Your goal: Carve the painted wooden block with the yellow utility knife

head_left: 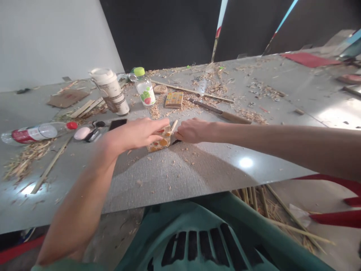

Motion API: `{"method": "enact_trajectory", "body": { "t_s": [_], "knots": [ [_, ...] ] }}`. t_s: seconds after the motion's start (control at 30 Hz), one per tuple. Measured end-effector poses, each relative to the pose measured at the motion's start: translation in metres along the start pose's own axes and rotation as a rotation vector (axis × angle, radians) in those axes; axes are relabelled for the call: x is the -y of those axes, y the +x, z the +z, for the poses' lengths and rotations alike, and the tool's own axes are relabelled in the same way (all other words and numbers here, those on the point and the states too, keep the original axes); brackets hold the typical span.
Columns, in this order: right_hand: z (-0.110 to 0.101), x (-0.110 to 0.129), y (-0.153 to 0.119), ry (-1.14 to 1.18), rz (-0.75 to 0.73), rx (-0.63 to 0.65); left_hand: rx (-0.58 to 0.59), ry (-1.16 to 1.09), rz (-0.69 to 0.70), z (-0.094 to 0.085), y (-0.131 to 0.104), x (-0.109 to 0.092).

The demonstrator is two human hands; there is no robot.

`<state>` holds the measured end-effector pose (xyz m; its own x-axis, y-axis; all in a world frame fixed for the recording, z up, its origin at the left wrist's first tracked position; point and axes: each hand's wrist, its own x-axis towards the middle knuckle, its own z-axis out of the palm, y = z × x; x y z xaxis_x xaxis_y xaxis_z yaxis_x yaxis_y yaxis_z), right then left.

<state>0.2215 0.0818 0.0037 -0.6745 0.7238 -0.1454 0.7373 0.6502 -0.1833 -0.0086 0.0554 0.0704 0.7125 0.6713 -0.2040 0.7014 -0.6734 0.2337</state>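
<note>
Near the middle of the table, my left hand (142, 132) grips a small block with a printed pattern of orange and red fruit (163, 143), fingers along its top and thumb on its near side. My right hand (191, 130) is closed like a fist just right of the block. A dark, flat edge shows under its fingers, but most of what it holds is hidden. Between the hands a short pale wooden strip (174, 126) sticks up at a slant beside the block. I cannot tell which hand steadies the strip.
Beyond my hands lie a second patterned block (174, 100), a wooden-handled knife (225, 114) and scattered shavings. A green-capped bottle (145, 90) and a paper cup (109, 92) stand behind. On the left lies a red-capped bottle (39, 132). Bamboo strips (254, 201) are on the floor.
</note>
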Motion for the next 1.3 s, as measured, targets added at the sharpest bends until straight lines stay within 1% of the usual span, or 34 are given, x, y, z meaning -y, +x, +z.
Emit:
{"method": "enact_trajectory", "body": {
  "t_s": [0.17,0.2,0.27,0.33,0.4,0.43,0.5,0.57,0.63,0.7,0.73,0.8,0.83,0.87,0.93,1.0,1.13,1.2,1.3],
  "knots": [
    [-0.004,-0.003,0.002,0.099,0.062,0.008,-0.050,-0.082,-0.031,0.002,-0.002,0.007],
    [-0.004,-0.005,0.001,0.126,0.083,-0.002,-0.081,-0.112,-0.052,0.002,-0.003,0.011],
    [-0.004,-0.012,-0.003,0.185,0.136,-0.054,-0.183,-0.205,-0.105,0.003,-0.005,0.021],
    [-0.007,-0.019,-0.009,0.251,0.205,-0.153,-0.312,-0.400,-0.133,0.005,-0.006,0.031],
    [-0.011,-0.024,-0.015,0.322,0.272,-0.283,-0.406,-0.728,-0.123,0.009,-0.006,0.038],
    [-0.014,-0.024,-0.018,0.365,0.291,-0.347,-0.480,-0.900,-0.129,0.011,-0.006,0.040],
    [-0.017,-0.023,-0.023,0.475,0.284,-0.463,-0.531,-1.160,-0.163,0.017,-0.004,0.038],
    [-0.017,-0.018,-0.027,0.762,0.189,-0.594,-0.548,-1.335,-0.186,0.024,-0.001,0.030],
    [-0.013,-0.014,-0.030,0.808,0.134,-0.602,-0.560,-1.455,-0.222,0.032,0.002,0.020],
    [-0.006,-0.010,-0.033,0.849,0.091,-0.551,-0.581,-1.537,-0.267,0.040,0.007,0.011],
    [-0.002,-0.009,-0.034,0.883,0.094,-0.526,-0.577,-1.561,-0.282,0.044,0.009,0.008],
    [0.004,-0.008,-0.035,0.970,0.114,-0.479,-0.554,-1.577,-0.293,0.052,0.013,0.007],
    [0.006,-0.008,-0.036,1.013,0.124,-0.470,-0.525,-1.564,-0.288,0.055,0.014,0.008],
    [0.007,-0.008,-0.036,1.054,0.126,-0.465,-0.491,-1.530,-0.275,0.057,0.014,0.010],
    [0.007,-0.009,-0.037,1.109,0.114,-0.465,-0.416,-1.391,-0.244,0.057,0.012,0.013],
    [0.005,-0.009,-0.038,1.121,0.095,-0.441,-0.325,-1.215,-0.213,0.051,0.009,0.013],
    [0.001,-0.009,-0.039,1.041,0.020,-0.380,-0.152,-0.899,-0.140,0.029,0.004,0.006],
    [0.002,-0.009,-0.037,1.010,-0.025,-0.361,-0.102,-0.746,-0.140,0.022,0.006,0.002],
    [0.004,-0.009,-0.033,0.975,-0.075,-0.355,-0.073,-0.598,-0.160,0.022,0.013,0.001]
  ]
}}
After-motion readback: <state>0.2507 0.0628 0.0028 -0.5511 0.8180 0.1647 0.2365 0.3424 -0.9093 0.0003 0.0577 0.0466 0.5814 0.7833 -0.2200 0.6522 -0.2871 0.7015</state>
